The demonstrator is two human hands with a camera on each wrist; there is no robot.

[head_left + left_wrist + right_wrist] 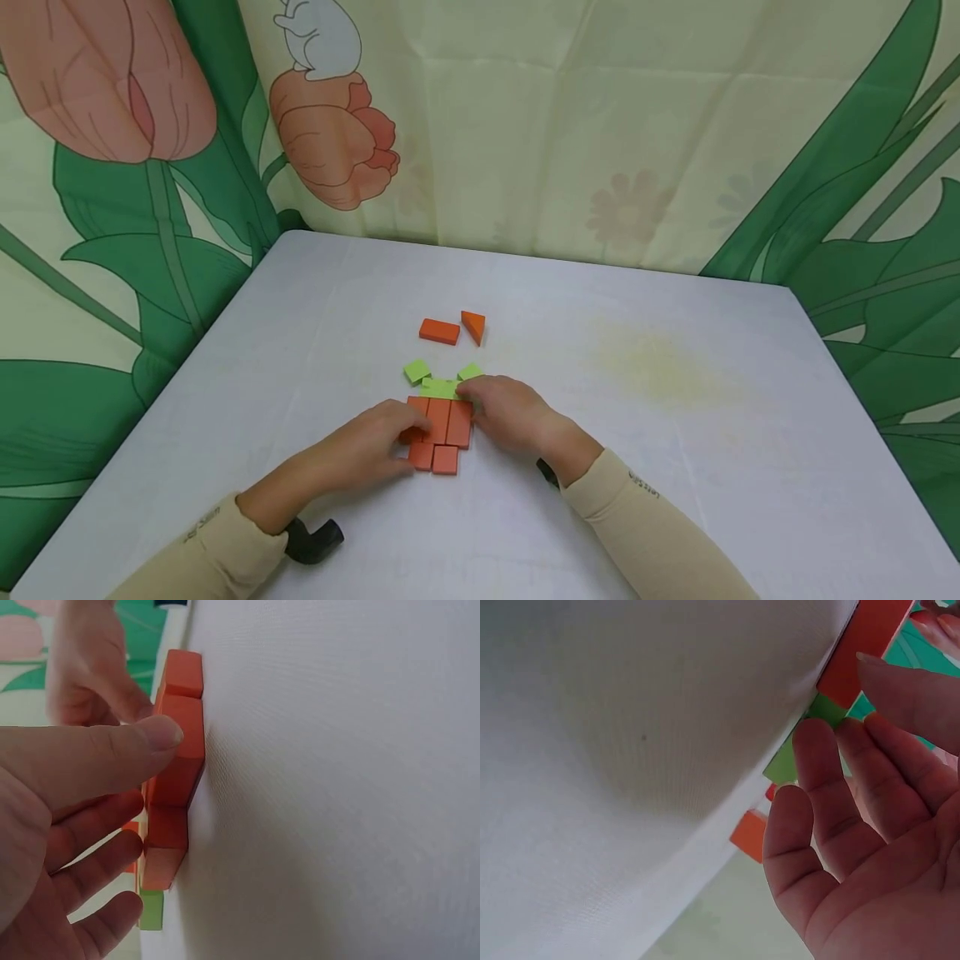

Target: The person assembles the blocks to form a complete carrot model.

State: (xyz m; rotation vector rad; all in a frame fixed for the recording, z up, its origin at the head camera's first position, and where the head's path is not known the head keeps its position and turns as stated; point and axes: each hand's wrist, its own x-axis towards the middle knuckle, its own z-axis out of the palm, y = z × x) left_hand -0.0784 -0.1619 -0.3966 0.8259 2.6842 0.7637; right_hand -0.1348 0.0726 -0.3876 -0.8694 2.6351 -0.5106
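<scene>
Several long orange-red blocks [438,421] lie side by side on the table, with two small orange-red square blocks [446,460] at their near end. A light green block [438,389] adjoins their far end, with green squares [417,372] at its corners. My left hand [367,446] is over the left side of this group; in the left wrist view its thumb [112,754] is by the orange-red blocks and the other fingers are loosely extended. My right hand [517,412] is at the right side, its fingertips beside the green and orange-red blocks. Contact is partly hidden.
Farther back lie an orange rectangular block [439,332] and an orange triangular block [473,327]. The white table [675,500] ends at a printed curtain [510,150]. Black curved wrist gear [315,542] sits below my left wrist.
</scene>
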